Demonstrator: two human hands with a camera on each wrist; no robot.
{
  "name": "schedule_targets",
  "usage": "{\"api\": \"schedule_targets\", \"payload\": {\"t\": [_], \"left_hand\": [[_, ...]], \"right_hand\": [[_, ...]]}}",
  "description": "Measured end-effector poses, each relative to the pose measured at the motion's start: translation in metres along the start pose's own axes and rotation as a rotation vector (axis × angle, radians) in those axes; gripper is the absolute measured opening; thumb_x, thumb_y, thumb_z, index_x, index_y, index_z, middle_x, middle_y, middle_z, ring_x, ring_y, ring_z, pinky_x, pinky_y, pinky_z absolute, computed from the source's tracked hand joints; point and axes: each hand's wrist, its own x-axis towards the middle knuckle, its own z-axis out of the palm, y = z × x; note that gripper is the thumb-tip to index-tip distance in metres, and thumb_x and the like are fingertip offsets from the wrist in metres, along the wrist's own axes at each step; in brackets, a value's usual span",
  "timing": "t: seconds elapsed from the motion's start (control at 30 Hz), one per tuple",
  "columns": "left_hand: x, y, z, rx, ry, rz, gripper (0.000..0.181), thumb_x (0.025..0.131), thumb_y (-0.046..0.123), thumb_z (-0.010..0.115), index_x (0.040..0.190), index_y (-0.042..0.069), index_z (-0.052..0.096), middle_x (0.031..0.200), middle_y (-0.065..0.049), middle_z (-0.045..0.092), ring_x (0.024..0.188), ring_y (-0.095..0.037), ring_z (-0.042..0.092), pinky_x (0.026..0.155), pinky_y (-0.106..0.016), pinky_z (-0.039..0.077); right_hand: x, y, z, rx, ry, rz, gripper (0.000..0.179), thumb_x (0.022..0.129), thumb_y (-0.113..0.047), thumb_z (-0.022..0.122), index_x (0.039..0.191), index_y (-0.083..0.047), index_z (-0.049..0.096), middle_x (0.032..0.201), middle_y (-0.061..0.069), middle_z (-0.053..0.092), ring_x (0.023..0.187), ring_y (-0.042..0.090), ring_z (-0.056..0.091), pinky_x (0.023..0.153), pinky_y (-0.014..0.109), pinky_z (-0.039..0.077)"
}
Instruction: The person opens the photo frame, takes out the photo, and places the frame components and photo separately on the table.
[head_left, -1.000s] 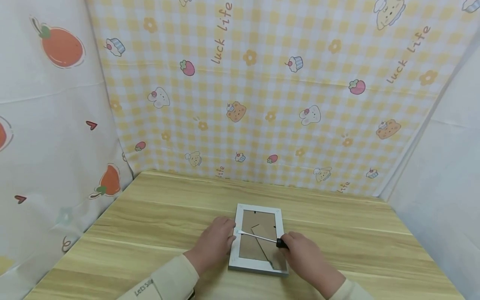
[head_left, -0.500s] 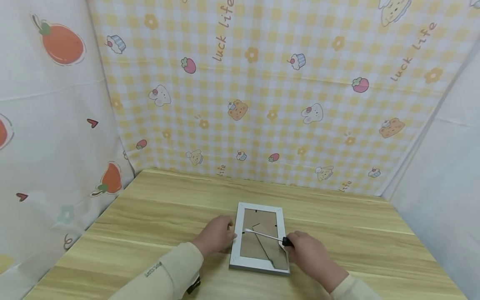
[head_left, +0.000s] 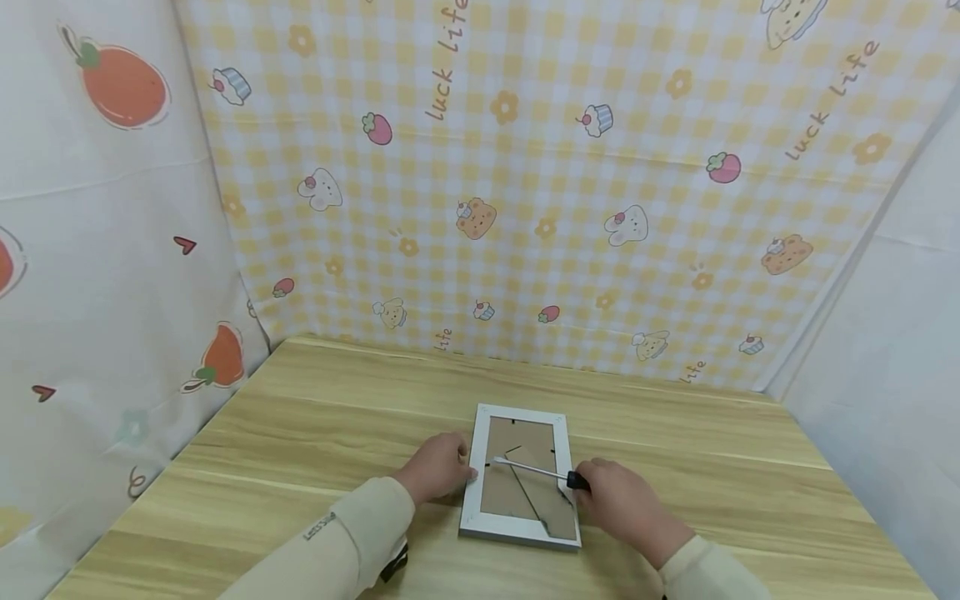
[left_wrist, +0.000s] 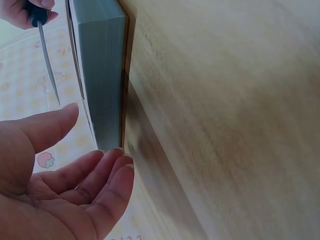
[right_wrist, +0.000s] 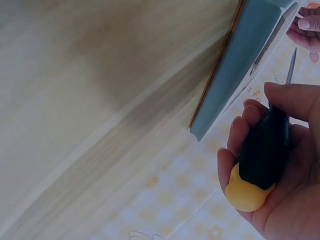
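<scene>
A picture frame (head_left: 471,500) with a white rim lies back side up on the wooden table, its brown backing board (head_left: 525,437) showing. My right hand (head_left: 618,500) grips the black handle of a flat-bladed screwdriver (head_left: 534,469). In the right wrist view, the yellow end of the screwdriver's handle (right_wrist: 249,192) shows in the palm. The blade reaches leftward over the backing, its tip near a small black tab (head_left: 487,465) on the left inner edge. Beside the frame's left side is my left hand (head_left: 438,468), thumb apart from the loosely bent fingers, holding nothing.
A stand leg (head_left: 551,500) lies slantwise on the backing. More black tabs sit at the top (head_left: 513,422) and right (head_left: 552,452) inner edges. Wood-grain table (head_left: 337,417) surrounds the frame, with a checked cloth (head_left: 540,183) hanging behind.
The screwdriver tip has moved right, from the frame's left rim to over the backing, baring the left black tab. My right hand has shifted slightly right. My left fingers have drawn back a little.
</scene>
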Motion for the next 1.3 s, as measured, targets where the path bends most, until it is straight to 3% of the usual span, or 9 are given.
{"api": "schedule_targets", "payload": {"t": [0.4, 0.93, 1.3], "left_hand": [[0.003, 0.0, 0.003, -0.01, -0.025, 0.003, 0.016, 0.083, 0.006, 0.072, 0.085, -0.003, 0.06, 0.08, -0.007, 0.056, 0.073, -0.019, 0.05, 0.066, -0.035, 0.045], [0.006, 0.0, 0.002, -0.052, -0.051, -0.022, 0.016, 0.081, 0.004, 0.075, 0.082, -0.001, 0.059, 0.076, -0.005, 0.055, 0.071, -0.018, 0.049, 0.064, -0.032, 0.043], [0.008, -0.001, 0.004, -0.064, -0.052, -0.028, 0.017, 0.08, 0.003, 0.075, 0.077, -0.001, 0.058, 0.073, -0.004, 0.054, 0.069, -0.018, 0.048, 0.062, -0.03, 0.042]], "right_hand": [[0.008, 0.002, -0.006, 0.032, -0.065, 0.033, 0.016, 0.083, -0.008, 0.072, 0.074, -0.011, 0.06, 0.067, -0.005, 0.051, 0.059, 0.011, 0.043, 0.056, 0.029, 0.04], [0.019, 0.0, -0.011, -0.018, -0.141, 0.008, 0.012, 0.082, -0.011, 0.075, 0.077, -0.013, 0.065, 0.069, -0.005, 0.058, 0.063, 0.01, 0.047, 0.061, 0.035, 0.047], [0.03, 0.003, -0.014, 0.033, -0.226, -0.034, 0.014, 0.085, -0.006, 0.069, 0.074, -0.011, 0.062, 0.065, -0.005, 0.052, 0.061, 0.013, 0.044, 0.059, 0.033, 0.041]]}}
